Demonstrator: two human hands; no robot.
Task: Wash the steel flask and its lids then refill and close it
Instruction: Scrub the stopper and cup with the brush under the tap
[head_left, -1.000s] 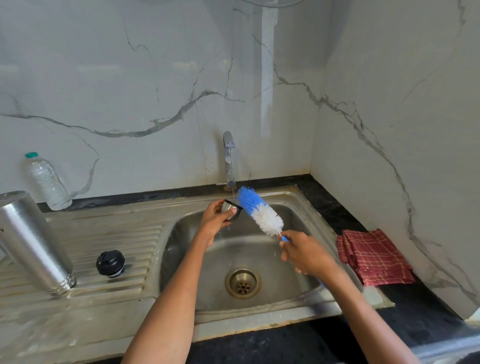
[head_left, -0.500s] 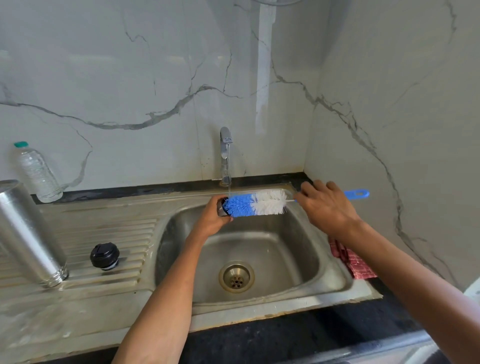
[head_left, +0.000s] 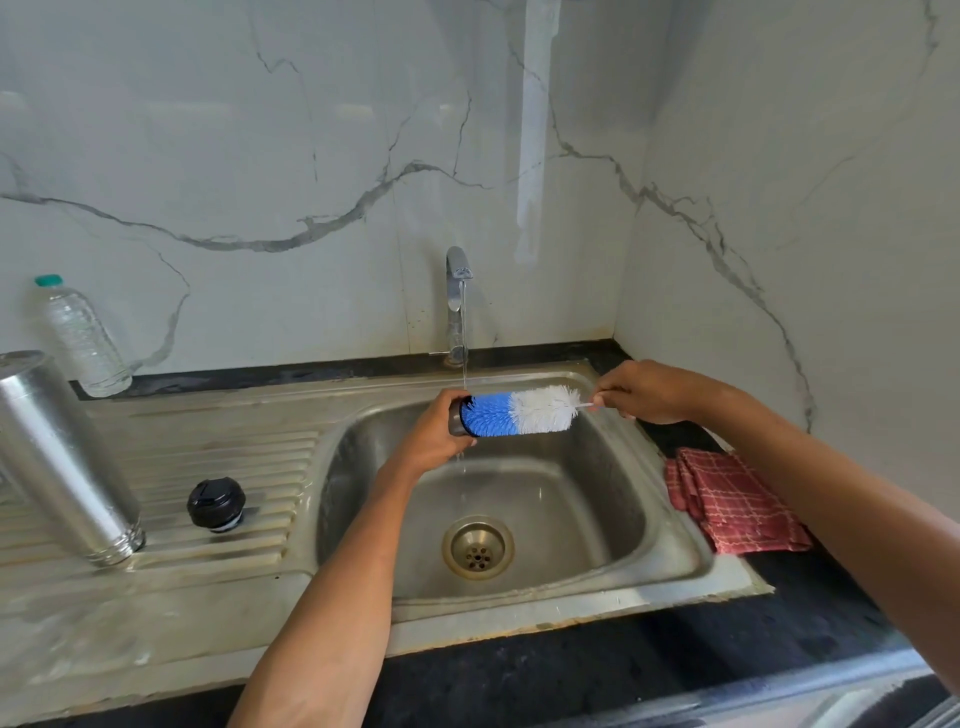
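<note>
My left hand (head_left: 434, 434) grips a small steel cap lid (head_left: 456, 420) over the sink basin, under a thin stream from the tap (head_left: 456, 291). My right hand (head_left: 647, 392) holds the wire handle of a blue and white bottle brush (head_left: 522, 413), which lies level with its blue tip pushed into the lid. The steel flask (head_left: 57, 457) stands upside down and tilted on the drainboard at the left. A black inner stopper lid (head_left: 215, 504) sits on the drainboard beside it.
The steel sink (head_left: 670, 561) has a drain (head_left: 477, 546) at its middle. A clear plastic water bottle (head_left: 80, 338) stands against the back wall at left. A folded red checked cloth (head_left: 737, 501) lies on the black counter right of the sink.
The brush swung from pointing up-left to lying level, and its blue tip went into the lid. My right hand rose to the sink's back right corner.
</note>
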